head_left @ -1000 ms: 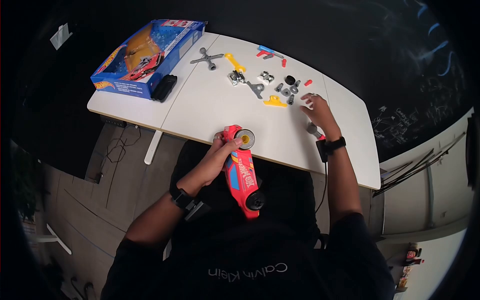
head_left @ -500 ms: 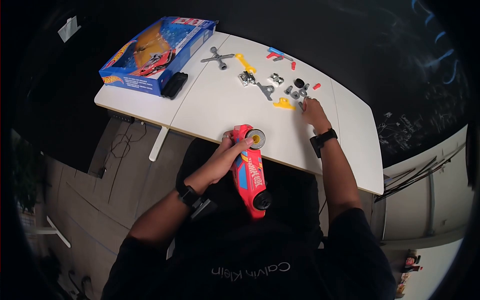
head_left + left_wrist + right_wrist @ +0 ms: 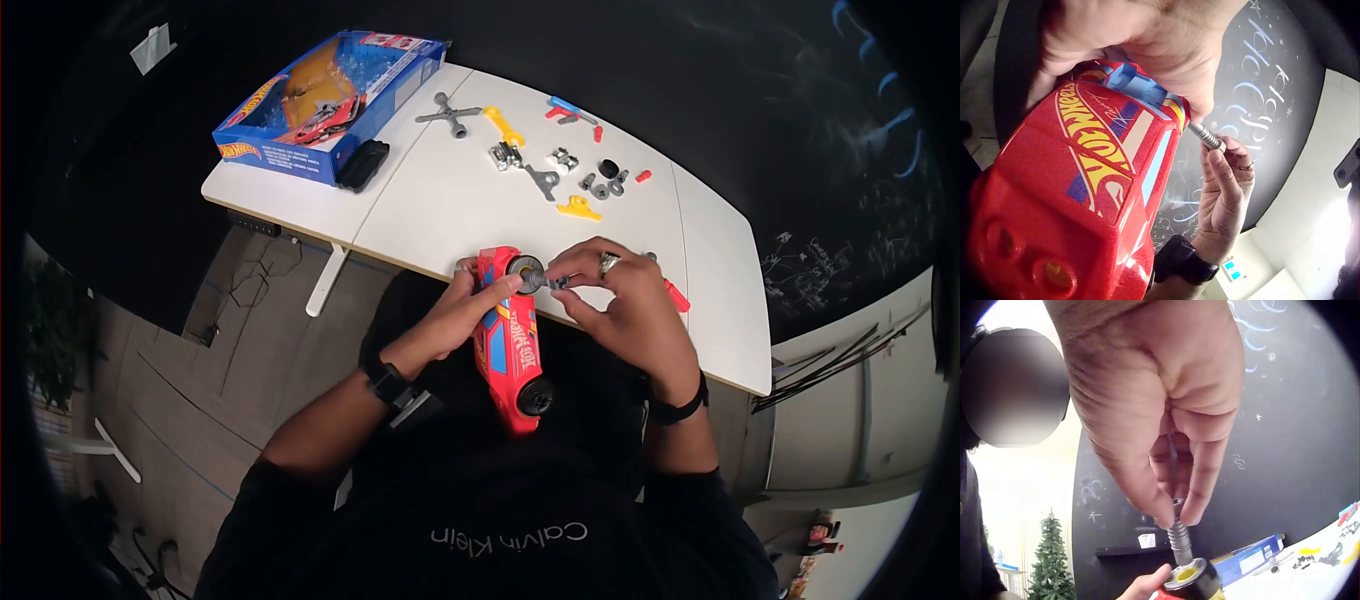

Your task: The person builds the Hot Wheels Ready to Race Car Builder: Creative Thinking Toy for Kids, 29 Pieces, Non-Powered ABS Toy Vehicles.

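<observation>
A red toy car is gripped near its upper end by my left hand, with the thumb lying at the wheel. That wheel has a grey rim and a yellow hub; a black wheel shows at the car's lower end. Thumb and fingers of my right hand pinch a grey threaded toy bolt by its head. In the right wrist view the bolt's tip points down at the yellow hub, right at its opening. The left wrist view shows the bolt from beyond the car body.
On the white table lie a grey cross wrench, a yellow wrench, chrome pieces, a yellow part, a black disc and several grey bolts and washers. A blue box stands left; a red-handled tool lies beside my right wrist.
My right hand reached the grey pieces on the table, picked up a bolt and brought it back to the car's wheel. My left hand kept hold of the car.
</observation>
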The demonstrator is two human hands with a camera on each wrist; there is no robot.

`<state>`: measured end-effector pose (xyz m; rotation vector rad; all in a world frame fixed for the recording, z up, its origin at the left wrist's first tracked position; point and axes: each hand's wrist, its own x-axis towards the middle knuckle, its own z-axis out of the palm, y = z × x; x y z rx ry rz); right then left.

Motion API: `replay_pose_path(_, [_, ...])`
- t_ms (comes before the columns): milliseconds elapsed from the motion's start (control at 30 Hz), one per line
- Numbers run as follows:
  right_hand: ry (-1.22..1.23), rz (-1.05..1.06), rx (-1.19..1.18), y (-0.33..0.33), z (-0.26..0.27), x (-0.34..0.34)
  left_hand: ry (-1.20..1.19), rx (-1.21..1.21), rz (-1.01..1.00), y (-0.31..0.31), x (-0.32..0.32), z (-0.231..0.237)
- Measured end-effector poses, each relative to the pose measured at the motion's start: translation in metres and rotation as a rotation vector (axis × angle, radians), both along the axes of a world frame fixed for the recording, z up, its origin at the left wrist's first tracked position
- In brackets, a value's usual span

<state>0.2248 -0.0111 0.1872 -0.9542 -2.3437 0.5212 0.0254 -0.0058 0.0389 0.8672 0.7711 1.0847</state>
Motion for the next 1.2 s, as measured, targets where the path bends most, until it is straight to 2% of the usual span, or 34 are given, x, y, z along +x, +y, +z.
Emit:
replay_pose_path(333, [-0.081, -0.061, 0.151, 0.003, -0.036, -0.014, 0.008, 0.048, -0.056, 0.000, 0.000, 0.003])
replay_pose_path(400, [-0.540, -0.320, 0.197, 0.003, -0.034, -0.013, 0.023, 0.047, -0.028, 0.000, 0.001, -0.002])
replay_pose_path(433, [-0.539, -0.322, 0.196, 0.000, -0.032, -0.013, 0.037, 0.045, -0.001, -0.001, 0.002, -0.002])
replay_pose_path(500, [-0.353, -0.384, 0.138, -0.005, -0.028, -0.013, 0.028, 0.046, -0.013, -0.001, 0.002, 0.001])
replay_pose_path(533, [-0.352, -0.382, 0.136, -0.003, -0.030, -0.015, 0.018, 0.045, -0.025, -0.002, 0.001, 0.002])
replay_pose_path(600, [0.072, -0.090, 0.402, 0.000, -0.035, -0.019, 0.019, 0.054, -0.018, -0.002, 0.001, 0.002])
replay_pose_path(633, [0.072, -0.094, 0.399, 0.001, -0.039, -0.016, 0.019, 0.068, -0.011, -0.002, 0.002, 0.002])
replay_pose_path(700, [-0.150, -0.120, 0.420, 0.004, -0.045, -0.008, 0.059, 0.073, -0.076, 0.002, 0.000, -0.006])
replay_pose_path(733, [-0.150, -0.121, 0.420, 0.002, -0.039, -0.006, 0.099, 0.079, -0.133, 0.004, -0.001, -0.007])
replay_pose_path(800, [-0.622, -0.336, 0.075, -0.006, -0.022, -0.007, 0.107, 0.068, -0.126, 0.003, -0.001, -0.007])
replay_pose_path(833, [-0.620, -0.335, 0.075, -0.006, -0.025, -0.008, 0.116, 0.058, -0.118, 0.002, -0.002, -0.006])
replay_pose_path(900, [-0.025, -0.178, 0.284, -0.006, -0.034, -0.010, 0.097, 0.048, -0.049, -0.001, 0.003, -0.004])
replay_pose_path(933, [-0.023, -0.179, 0.283, -0.003, -0.039, -0.009, 0.076, 0.036, 0.017, -0.002, 0.004, -0.003])
replay_pose_path(1000, [-0.104, -0.088, 0.444, 0.003, -0.049, -0.003, 0.063, 0.057, -0.018, -0.003, 0.003, 0.003])
replay_pose_path(1033, [-0.103, -0.094, 0.442, 0.001, -0.048, -0.002, 0.048, 0.081, -0.048, -0.003, 0.003, 0.005])
replay_pose_path(1100, [-0.253, -0.158, 0.363, -0.002, -0.042, -0.001, 0.073, 0.081, -0.032, 0.000, 0.004, -0.001])
replay_pose_path(1200, [-0.219, -0.249, 0.346, -0.005, -0.037, -0.005, 0.070, 0.071, -0.049, -0.002, 0.004, -0.003])
